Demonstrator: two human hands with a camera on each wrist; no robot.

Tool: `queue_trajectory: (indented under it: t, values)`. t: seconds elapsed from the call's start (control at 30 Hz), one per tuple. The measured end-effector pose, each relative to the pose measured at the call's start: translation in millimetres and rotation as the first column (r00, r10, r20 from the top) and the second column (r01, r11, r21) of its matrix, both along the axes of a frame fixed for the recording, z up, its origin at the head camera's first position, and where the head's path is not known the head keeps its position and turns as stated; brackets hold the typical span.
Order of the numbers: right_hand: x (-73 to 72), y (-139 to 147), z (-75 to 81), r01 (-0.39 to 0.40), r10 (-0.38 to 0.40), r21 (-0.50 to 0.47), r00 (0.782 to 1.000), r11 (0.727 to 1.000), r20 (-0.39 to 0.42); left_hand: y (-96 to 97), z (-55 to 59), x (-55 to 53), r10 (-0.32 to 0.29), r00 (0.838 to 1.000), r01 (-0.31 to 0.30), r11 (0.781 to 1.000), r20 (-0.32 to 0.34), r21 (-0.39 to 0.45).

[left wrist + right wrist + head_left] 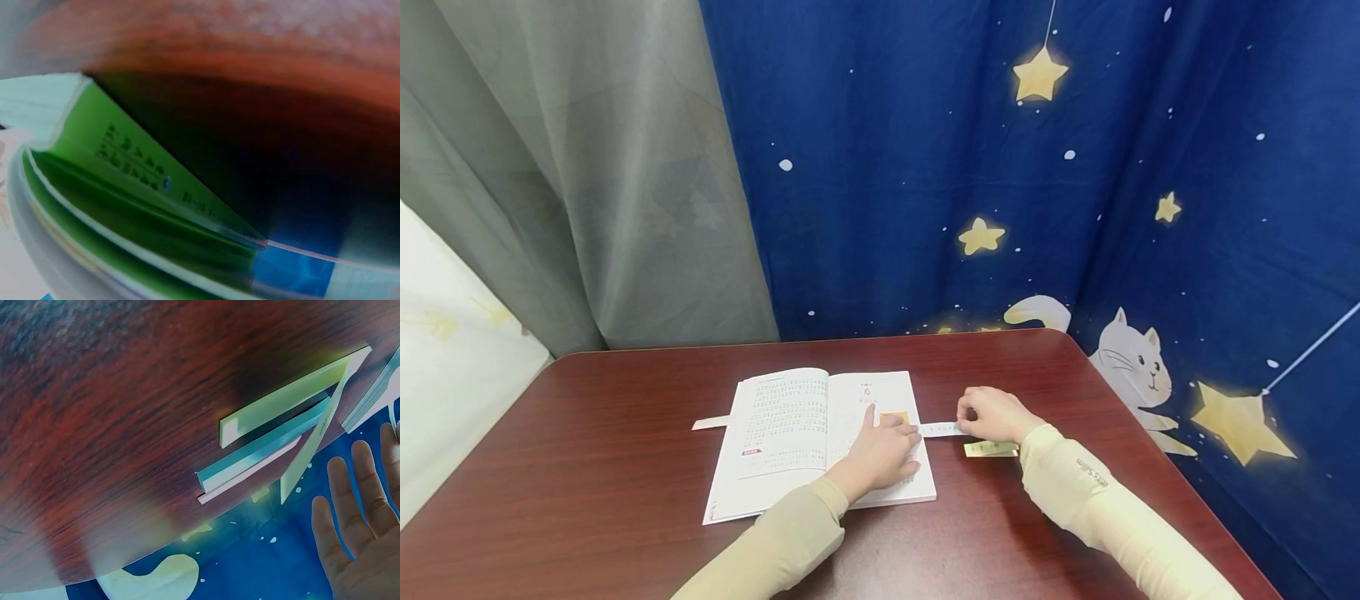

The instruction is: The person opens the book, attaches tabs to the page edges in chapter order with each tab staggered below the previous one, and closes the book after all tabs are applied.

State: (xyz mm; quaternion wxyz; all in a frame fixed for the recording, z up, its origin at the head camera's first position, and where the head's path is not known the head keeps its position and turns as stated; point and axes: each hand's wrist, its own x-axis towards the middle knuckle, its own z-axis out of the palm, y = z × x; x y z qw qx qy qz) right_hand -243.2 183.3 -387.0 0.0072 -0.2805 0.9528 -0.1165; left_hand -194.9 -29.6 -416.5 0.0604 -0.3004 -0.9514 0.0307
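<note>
An open book (782, 429) lies on the table. My left hand (883, 454) rests on its right page with the fingers spread. Beyond that page's outer edge runs a narrow pale-blue paper strip (942, 429). My right hand (992, 414) pinches the strip's outer end between thumb and index finger. In the right wrist view, other fingers (359, 512) of this hand extend fairly straight, while the pinch is out of frame. Just below the right hand lies a yellow-green strip (988, 450). The left wrist view shows a green printed page (125, 144) close up, above more curved pages.
A white strip (711, 423) sticks out past the book's left edge. Beside the yellow-green strip, the right wrist view shows a teal strip (262, 444) and a pink strip (250, 472). The dark red table (625, 467) ends at a blue starry curtain (887, 167).
</note>
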Motion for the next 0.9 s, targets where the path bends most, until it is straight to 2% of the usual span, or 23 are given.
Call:
queue_trajectory:
  t: [0.23,0.53,0.73,0.9]
  values:
    - [-0.6,-0.1,1.0,0.007,-0.007,-0.001,1.0,1.0,0.007,2.3,1.2,-4.4,-0.008,1.0,0.008,1.0,0.002,0.0]
    - [-2.1,0.3,0.4,0.006,-0.006,0.0,1.0,1.0,-0.001,1.1,2.7,-11.7,-0.023,0.998,0.019,0.998,0.059,0.062]
    - [-3.0,0.1,0.1,-0.005,0.005,0.001,1.0,1.0,-0.013,-0.8,1.9,-12.3,-0.03,0.998,0.026,0.998,0.057,0.062]
    - [-2.1,0.0,-1.3,-0.001,0.001,-0.003,1.0,1.0,-0.004,-1.2,0.1,-12.4,-0.048,0.998,0.047,0.998,0.031,0.041]
